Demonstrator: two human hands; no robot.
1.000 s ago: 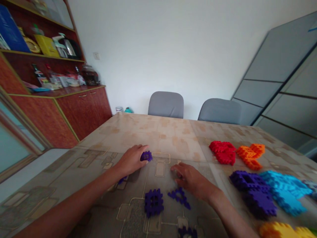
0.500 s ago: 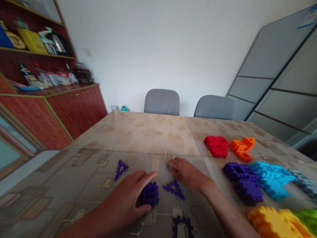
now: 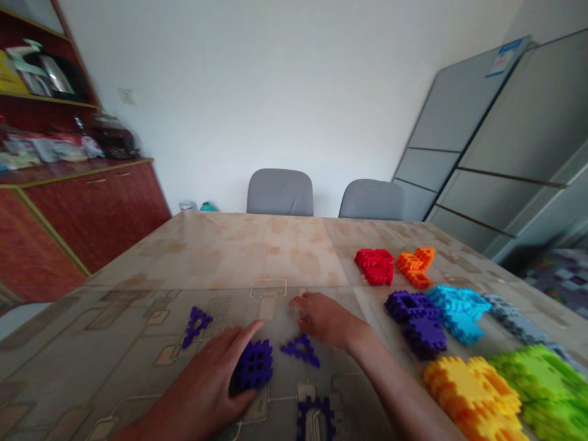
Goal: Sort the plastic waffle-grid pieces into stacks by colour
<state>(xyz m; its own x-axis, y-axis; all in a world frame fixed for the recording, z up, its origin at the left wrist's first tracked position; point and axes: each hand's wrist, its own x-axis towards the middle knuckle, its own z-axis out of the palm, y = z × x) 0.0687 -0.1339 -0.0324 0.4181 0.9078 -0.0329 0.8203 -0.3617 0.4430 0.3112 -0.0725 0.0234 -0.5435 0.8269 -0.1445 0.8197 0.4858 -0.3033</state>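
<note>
My left hand (image 3: pixel 215 373) is around a purple square building piece (image 3: pixel 256 364) with small square holes, its index finger along the far side and thumb at the near side. The other fingers are hidden. My right hand (image 3: pixel 319 315) hovers low or rests over the table, fingers loosely curled and a little apart, with nothing visible in them. Just below it lies a purple triangular piece (image 3: pixel 301 350). Another purple triangular piece (image 3: pixel 196 326) lies left of my left hand. A purple toothed frame piece (image 3: pixel 316 405) is at the near edge of the view.
At the right, groups of building pieces lie by colour: red (image 3: pixel 375 266), orange (image 3: pixel 416 266), purple (image 3: pixel 421 331), light blue (image 3: pixel 459 309), grey (image 3: pixel 519 318), yellow (image 3: pixel 475 392) and green (image 3: pixel 544 380). Two grey chairs (image 3: pixel 280 191) stand beyond the patterned table (image 3: pixel 257 245).
The view has turned to the right, so everything appears shifted left and more of the green and grey pieces shows. Both hands keep nearly the same places over the table.
</note>
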